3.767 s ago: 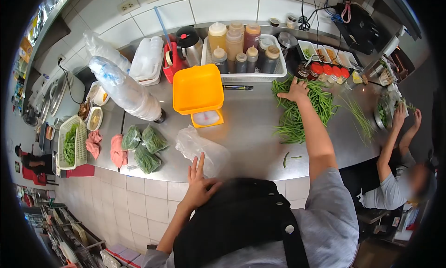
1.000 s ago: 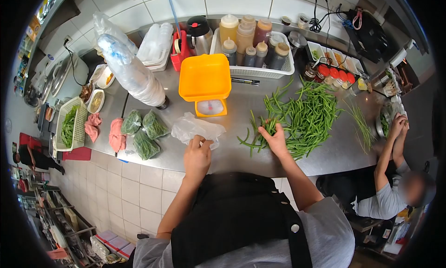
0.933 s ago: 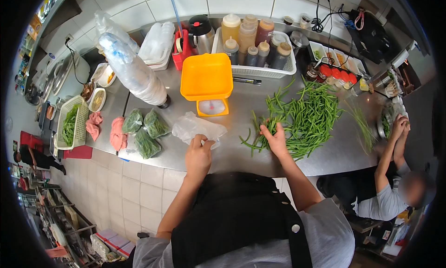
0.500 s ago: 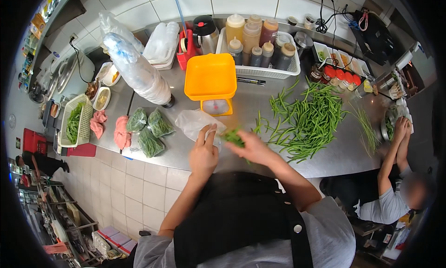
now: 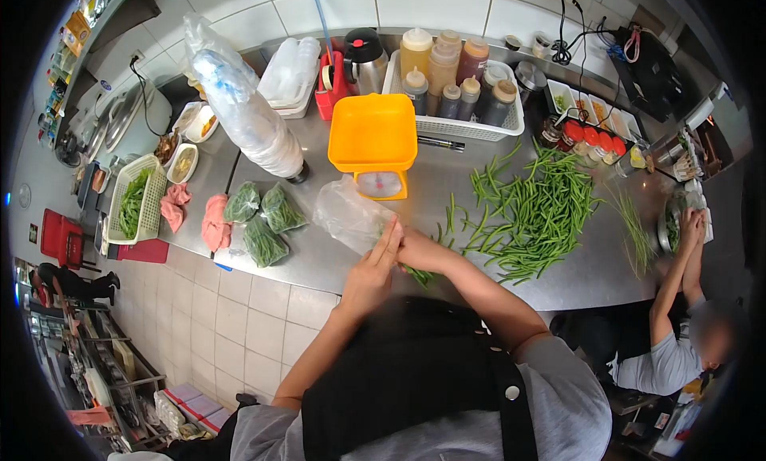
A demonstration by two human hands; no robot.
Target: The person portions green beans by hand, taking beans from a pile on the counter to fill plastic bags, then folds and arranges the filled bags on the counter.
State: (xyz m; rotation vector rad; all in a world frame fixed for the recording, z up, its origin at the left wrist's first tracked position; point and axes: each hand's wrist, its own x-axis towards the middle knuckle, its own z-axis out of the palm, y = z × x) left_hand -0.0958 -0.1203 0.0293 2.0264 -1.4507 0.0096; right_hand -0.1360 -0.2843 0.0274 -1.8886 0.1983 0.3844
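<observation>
In the head view, the right hand (image 5: 423,251) grips some green beans (image 5: 418,276) by the mouth of a see-through plastic bag (image 5: 349,212). The left hand (image 5: 369,279) touches the bag, but I cannot tell if it grips. The bag lies on the worktop (image 5: 447,167), just in front of the orange kitchen scale (image 5: 373,132), left of a big bean pile (image 5: 538,213).

Clock read about view centre. 12: square plastic scale (image 5: 373,132), uniform orange-yellow, whitish dial (image 5: 379,185). Near centre, toward 9: thin plastic bag (image 5: 347,212), translucent milky white. 3: slender bean pods (image 5: 546,213), bright green. 2: round jar lids (image 5: 590,136), red. 9: crumpled cloths (image 5: 215,223), salmon pink. 6: apron (image 5: 415,381), plain black.
</observation>
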